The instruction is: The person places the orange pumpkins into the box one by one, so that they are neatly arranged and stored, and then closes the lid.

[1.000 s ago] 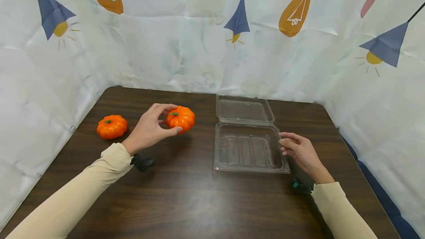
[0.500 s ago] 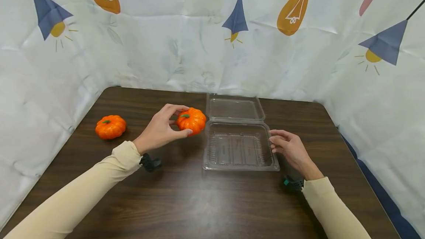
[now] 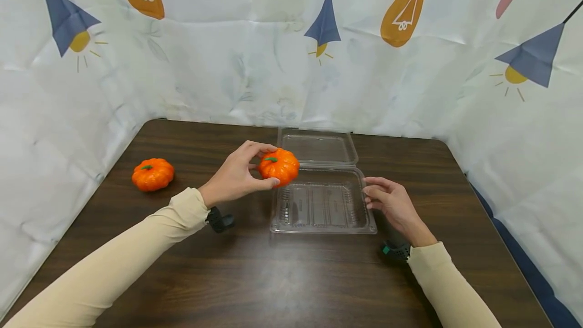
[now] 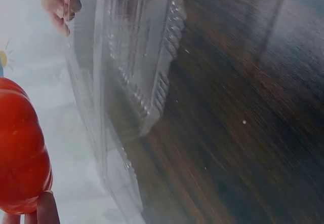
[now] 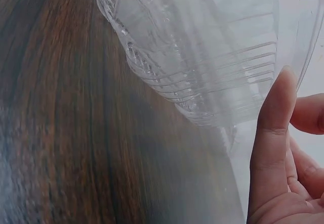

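Note:
My left hand [image 3: 237, 175] holds a small glossy orange pumpkin [image 3: 283, 166] with a green stem between thumb and fingers. It is raised over the near-left part of a clear plastic clamshell container [image 3: 324, 230], whose lid [image 3: 318, 147] is folded back toward the curtain. With thumb and fingers, my right hand [image 3: 395, 207] pinches the right rim of the container. The left wrist view shows the side of the pumpkin [image 4: 21, 148] with fingertips below it. Close up in the right wrist view, the thumb [image 5: 276, 133] presses at the container's rim. No contents show in the base.
A second orange pumpkin [image 3: 153, 174] sits on the dark wooden table [image 3: 218, 282] at the left. Behind the table and along both sides hangs a white curtain [image 3: 205, 70] printed with lamps and bulbs. Each wrist wears a dark strap.
The left hand has carried its pumpkin rightward, from beside the container to over its left side. The right hand and container have slid left together. The other pumpkin stays put.

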`<state>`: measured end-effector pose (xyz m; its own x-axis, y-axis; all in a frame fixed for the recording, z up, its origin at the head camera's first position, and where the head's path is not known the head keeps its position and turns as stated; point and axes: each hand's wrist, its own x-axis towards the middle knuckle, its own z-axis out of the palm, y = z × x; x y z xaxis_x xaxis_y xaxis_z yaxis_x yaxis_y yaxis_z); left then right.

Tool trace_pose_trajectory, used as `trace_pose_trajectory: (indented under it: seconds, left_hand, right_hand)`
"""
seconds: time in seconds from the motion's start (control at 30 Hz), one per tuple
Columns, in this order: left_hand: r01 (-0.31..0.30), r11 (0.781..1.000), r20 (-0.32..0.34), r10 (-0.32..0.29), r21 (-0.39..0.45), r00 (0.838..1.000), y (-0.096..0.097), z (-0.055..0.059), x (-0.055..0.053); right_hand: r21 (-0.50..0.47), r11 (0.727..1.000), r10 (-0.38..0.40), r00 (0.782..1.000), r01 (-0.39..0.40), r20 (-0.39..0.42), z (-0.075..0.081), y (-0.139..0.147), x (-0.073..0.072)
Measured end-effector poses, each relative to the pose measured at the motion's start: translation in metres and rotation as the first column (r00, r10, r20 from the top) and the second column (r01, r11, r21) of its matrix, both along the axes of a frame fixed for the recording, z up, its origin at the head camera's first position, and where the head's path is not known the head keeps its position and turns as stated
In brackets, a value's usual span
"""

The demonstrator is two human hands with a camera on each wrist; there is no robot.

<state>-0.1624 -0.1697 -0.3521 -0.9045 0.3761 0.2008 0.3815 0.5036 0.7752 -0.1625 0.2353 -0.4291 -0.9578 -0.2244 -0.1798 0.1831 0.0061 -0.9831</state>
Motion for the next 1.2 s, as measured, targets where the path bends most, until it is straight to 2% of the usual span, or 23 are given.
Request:
trace_pose_trajectory:
  seconds: [0.47, 0.97, 1.2]
  left_hand:
    - [0.043, 0.999, 0.016, -0.044, 0.02, 0.999, 0.016, 0.004, -0.003]
    - [0.08, 0.996, 0.05, -0.081, 0.036, 0.995, 0.038, 0.001, -0.011]
    - [0.127, 0.992, 0.013, -0.127, 0.018, 0.992, 0.049, -0.001, -0.014]
  right_hand:
    - [-0.06, 0.998, -0.005, 1.0, 0.005, 0.0, -0.002, -0.012, -0.002]
    - [-0.058, 0.998, -0.025, 1.0, 0.025, 0.013, -0.002, -0.018, 0.0]
    - [-0.065, 0.998, -0.011, 1.0, 0.012, 0.013, -0.003, -0.02, 0.0]
